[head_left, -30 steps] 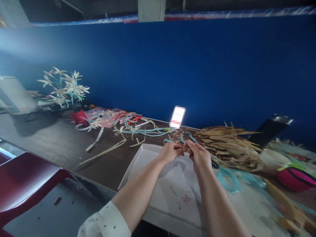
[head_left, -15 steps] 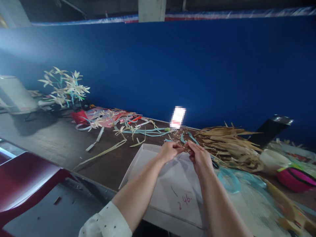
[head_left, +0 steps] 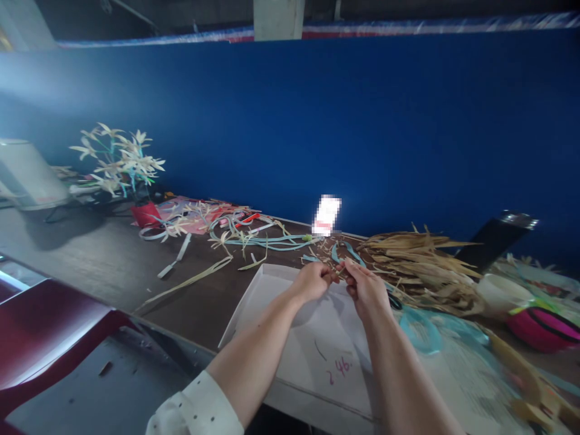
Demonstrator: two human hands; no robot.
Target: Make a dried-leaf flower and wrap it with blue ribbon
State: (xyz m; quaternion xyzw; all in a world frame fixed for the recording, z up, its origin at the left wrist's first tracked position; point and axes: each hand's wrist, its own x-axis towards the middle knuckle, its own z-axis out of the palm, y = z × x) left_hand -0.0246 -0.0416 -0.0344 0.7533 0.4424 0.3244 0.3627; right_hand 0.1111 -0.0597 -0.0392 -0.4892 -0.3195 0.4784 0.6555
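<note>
Over the far end of a white cardboard box lid (head_left: 312, 356) with red "2.46" writing, my left hand (head_left: 314, 279) and my right hand (head_left: 366, 284) almost meet. Both are closed in a pinch, fingertips facing each other. A small, pale brown sliver seems to show between them, too small to name. Just beyond the fingertips lie tiny dry scraps (head_left: 324, 246) and light-blue ribbon pieces (head_left: 356, 254). A heap of dried corn husks (head_left: 412, 260) spreads to the right of my right hand. Beside that wrist, a dark looped handle (head_left: 395, 300) partly shows.
A blurred bright screen (head_left: 327, 215) stands against the blue partition (head_left: 290, 127). Leftward are husk flowers in a red pot (head_left: 145, 214), pale-blue cords (head_left: 272, 241) and a white kettle-like vessel (head_left: 31, 175). Rightward are a black flask (head_left: 493, 241), white bowl (head_left: 502, 294) and pink pouch (head_left: 544, 329).
My left hand has shifted slightly, its fingers curling in more toward the right fingertips. My right hand and the things on the table look nearly the same.
</note>
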